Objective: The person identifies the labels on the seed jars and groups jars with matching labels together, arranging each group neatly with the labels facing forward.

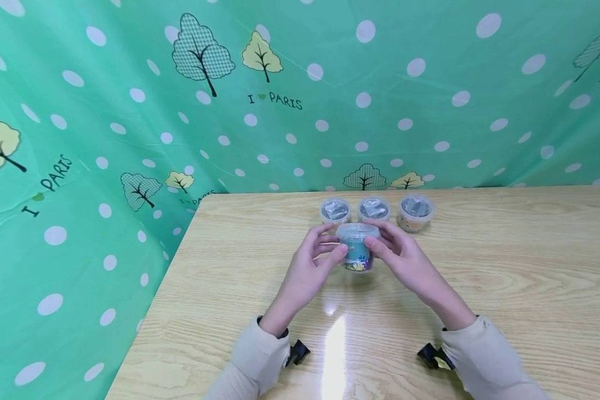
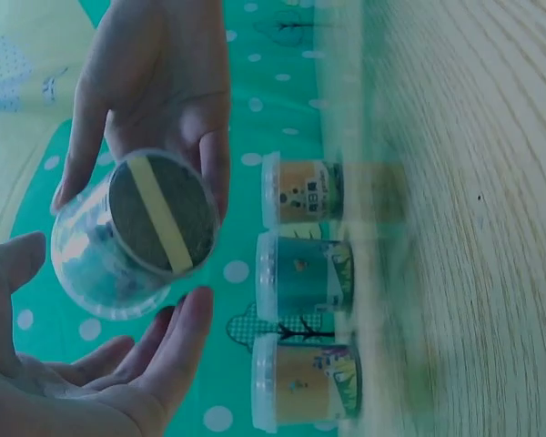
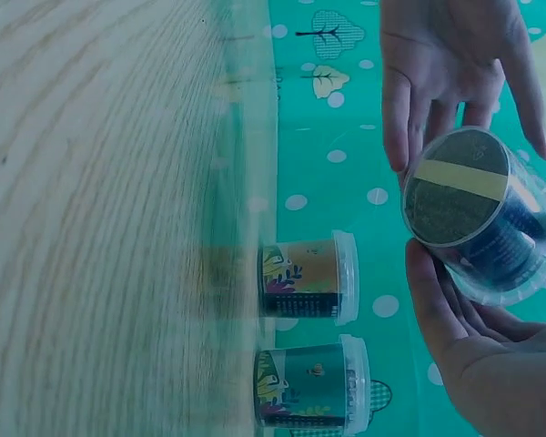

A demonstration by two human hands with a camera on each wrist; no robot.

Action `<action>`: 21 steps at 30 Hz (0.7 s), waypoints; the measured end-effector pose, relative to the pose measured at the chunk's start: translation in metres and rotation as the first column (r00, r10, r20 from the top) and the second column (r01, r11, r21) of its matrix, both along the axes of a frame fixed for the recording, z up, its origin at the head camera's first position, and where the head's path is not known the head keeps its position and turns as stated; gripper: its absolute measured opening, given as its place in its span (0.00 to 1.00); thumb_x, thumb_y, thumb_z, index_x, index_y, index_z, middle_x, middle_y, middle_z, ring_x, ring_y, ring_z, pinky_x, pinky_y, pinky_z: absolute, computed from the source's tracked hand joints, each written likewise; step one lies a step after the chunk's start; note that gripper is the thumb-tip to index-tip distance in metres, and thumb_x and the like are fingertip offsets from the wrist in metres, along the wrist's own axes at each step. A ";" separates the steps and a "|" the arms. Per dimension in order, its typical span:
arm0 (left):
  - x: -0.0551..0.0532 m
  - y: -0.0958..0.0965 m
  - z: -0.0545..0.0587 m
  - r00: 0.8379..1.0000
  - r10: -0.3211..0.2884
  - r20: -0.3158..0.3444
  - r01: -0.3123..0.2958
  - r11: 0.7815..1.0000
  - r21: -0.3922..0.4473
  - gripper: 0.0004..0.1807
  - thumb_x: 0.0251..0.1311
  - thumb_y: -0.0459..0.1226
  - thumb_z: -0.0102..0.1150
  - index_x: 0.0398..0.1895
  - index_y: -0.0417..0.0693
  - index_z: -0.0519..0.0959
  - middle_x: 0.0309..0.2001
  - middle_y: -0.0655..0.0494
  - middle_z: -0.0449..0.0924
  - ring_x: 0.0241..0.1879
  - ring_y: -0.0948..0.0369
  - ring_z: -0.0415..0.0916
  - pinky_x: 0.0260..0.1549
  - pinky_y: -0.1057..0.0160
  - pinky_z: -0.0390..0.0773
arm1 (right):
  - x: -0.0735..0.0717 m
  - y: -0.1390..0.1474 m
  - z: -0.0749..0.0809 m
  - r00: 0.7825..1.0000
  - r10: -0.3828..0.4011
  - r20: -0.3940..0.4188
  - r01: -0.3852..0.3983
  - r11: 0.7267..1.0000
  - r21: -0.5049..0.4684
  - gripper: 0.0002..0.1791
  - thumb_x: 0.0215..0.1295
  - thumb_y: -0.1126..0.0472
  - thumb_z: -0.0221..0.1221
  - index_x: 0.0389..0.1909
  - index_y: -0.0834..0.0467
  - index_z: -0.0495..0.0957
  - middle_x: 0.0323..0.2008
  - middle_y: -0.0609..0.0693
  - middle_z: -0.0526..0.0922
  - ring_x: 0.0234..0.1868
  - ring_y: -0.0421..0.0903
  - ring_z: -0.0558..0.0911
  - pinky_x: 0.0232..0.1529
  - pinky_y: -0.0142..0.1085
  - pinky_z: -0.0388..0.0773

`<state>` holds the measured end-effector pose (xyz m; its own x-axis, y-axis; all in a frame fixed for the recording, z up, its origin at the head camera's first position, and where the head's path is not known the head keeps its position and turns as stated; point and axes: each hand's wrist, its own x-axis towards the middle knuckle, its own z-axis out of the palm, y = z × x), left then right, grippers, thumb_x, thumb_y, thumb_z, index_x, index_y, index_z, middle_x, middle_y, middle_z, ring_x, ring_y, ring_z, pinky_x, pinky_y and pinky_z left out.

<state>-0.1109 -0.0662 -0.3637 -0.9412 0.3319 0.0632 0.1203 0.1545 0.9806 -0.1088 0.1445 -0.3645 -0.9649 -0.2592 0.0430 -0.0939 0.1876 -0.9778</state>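
A small clear plastic tub (image 1: pixel 358 250) with a teal printed label is held above the table. Its dark underside, crossed by a pale yellow strip, shows in both wrist views. My right hand (image 1: pixel 405 253) grips the tub, thumb on the near side and fingers round the far side. Around the other side curves my left hand (image 1: pixel 312 261), its thumb and fingers spread right beside the tub. In the left wrist view thin gaps show between the left fingertips (image 2: pixel 196 305) and the tub. Parts of the fingers are hidden behind it in the head view.
Three similar lidded tubs stand in a row near the table's back edge: a left one (image 1: pixel 335 210), a middle teal one (image 1: pixel 374 208) and a right orange one (image 1: pixel 415 214). A green dotted cloth (image 1: pixel 330 122) hangs behind the wooden table (image 1: pixel 505 278).
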 end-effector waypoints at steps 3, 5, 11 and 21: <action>0.003 0.003 0.001 1.000 0.011 -0.008 -0.011 0.999 -0.030 0.33 0.67 0.47 0.61 0.72 0.51 0.63 0.62 0.50 0.74 0.60 0.56 0.75 0.57 0.57 0.79 | 0.000 -0.001 0.000 1.000 -0.023 0.017 0.023 1.000 0.002 0.31 0.76 0.50 0.51 0.73 0.61 0.60 0.66 0.63 0.70 0.66 0.58 0.73 0.60 0.35 0.78; 0.004 0.004 0.002 1.000 0.015 -0.014 -0.015 0.999 -0.037 0.34 0.66 0.47 0.62 0.72 0.52 0.63 0.62 0.51 0.74 0.60 0.57 0.74 0.58 0.56 0.79 | 0.000 -0.002 0.000 0.999 -0.036 0.021 0.036 0.999 0.010 0.31 0.76 0.50 0.51 0.73 0.61 0.59 0.66 0.63 0.70 0.66 0.58 0.73 0.60 0.35 0.78; 0.005 0.006 0.001 0.999 0.015 -0.038 -0.016 0.999 -0.028 0.35 0.63 0.44 0.65 0.72 0.52 0.63 0.61 0.50 0.74 0.59 0.56 0.74 0.56 0.59 0.80 | 0.001 -0.006 0.002 0.997 -0.072 0.020 0.072 0.997 0.019 0.32 0.76 0.50 0.53 0.72 0.63 0.59 0.66 0.64 0.70 0.67 0.58 0.72 0.63 0.44 0.76; 0.004 0.005 0.000 0.999 0.002 -0.045 -0.003 1.000 -0.017 0.35 0.62 0.41 0.67 0.70 0.51 0.64 0.59 0.49 0.75 0.58 0.54 0.75 0.54 0.63 0.81 | 0.004 -0.007 0.004 0.998 -0.063 0.008 0.063 0.998 0.026 0.32 0.76 0.49 0.52 0.71 0.62 0.59 0.67 0.64 0.68 0.68 0.60 0.71 0.65 0.53 0.72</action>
